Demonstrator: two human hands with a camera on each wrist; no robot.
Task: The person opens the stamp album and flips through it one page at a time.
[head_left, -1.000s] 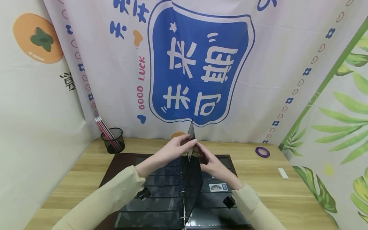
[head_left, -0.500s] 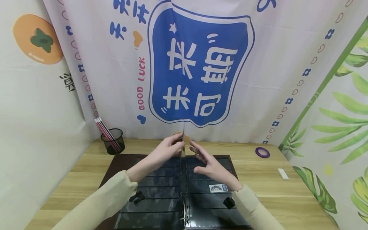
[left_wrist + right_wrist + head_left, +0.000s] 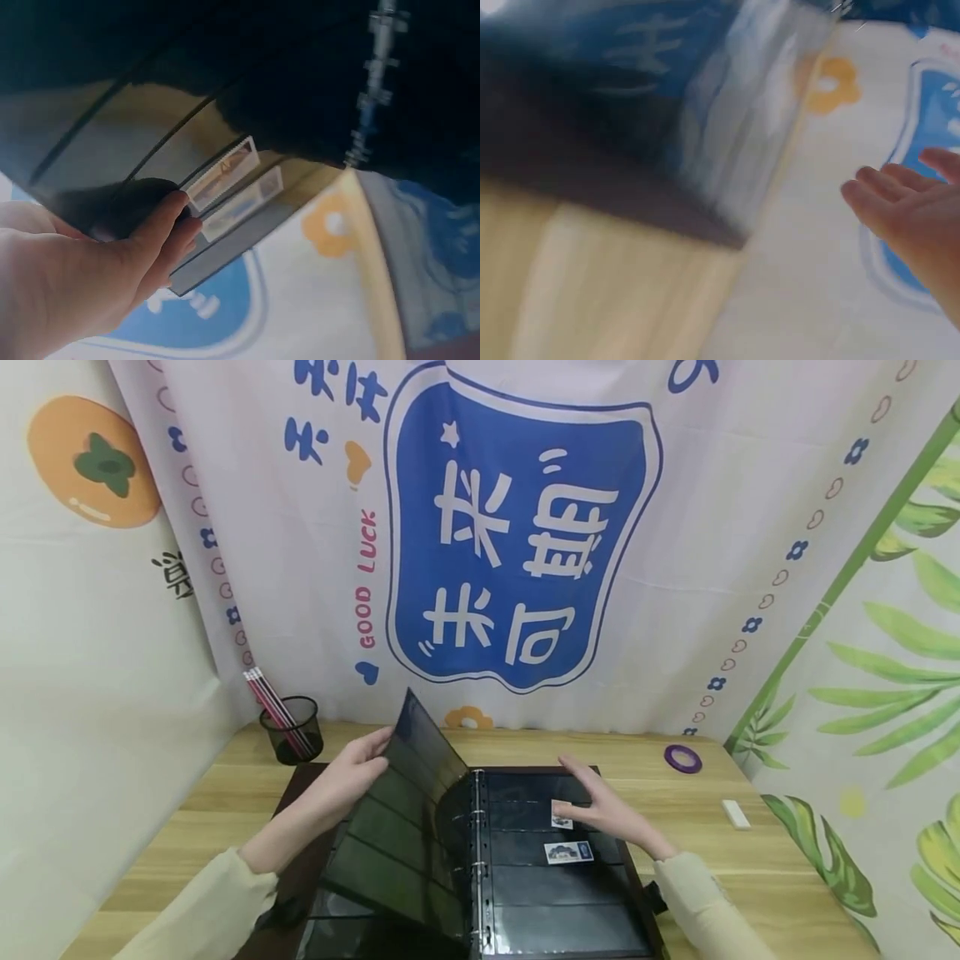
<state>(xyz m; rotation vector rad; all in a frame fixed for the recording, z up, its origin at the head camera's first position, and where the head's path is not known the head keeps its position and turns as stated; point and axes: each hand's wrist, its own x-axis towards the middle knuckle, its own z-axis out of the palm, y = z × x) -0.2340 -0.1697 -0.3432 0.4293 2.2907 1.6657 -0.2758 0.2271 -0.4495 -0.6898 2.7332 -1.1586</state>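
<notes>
A ring-bound stamp album [image 3: 570, 887] with black pocket pages lies spread on the table. My left hand [image 3: 340, 789] holds the outer edge of a raised album page [image 3: 401, 827], which slants up over the left side. In the left wrist view, my thumb and fingers are at that page's edge, close to two stamps, an upper stamp [image 3: 223, 174] and a paler lower stamp [image 3: 244, 204]. My right hand [image 3: 607, 806] hovers over the right page with fingers spread, holding nothing. On that page are a small stamp [image 3: 562, 815], partly covered by my thumb, and a wider stamp [image 3: 568, 852].
Behind the album at the left stands a black mesh pencil cup [image 3: 291, 731] with several pencils [image 3: 277, 706]. A purple tape roll [image 3: 683, 759] and a white eraser [image 3: 736, 814] lie on the wooden table [image 3: 720, 852] at the right. A printed cloth [image 3: 337, 568] hangs behind.
My left hand has carried the page leftward from upright over the rings. My right hand has moved away to the right, and the small upper stamp on the right page now shows.
</notes>
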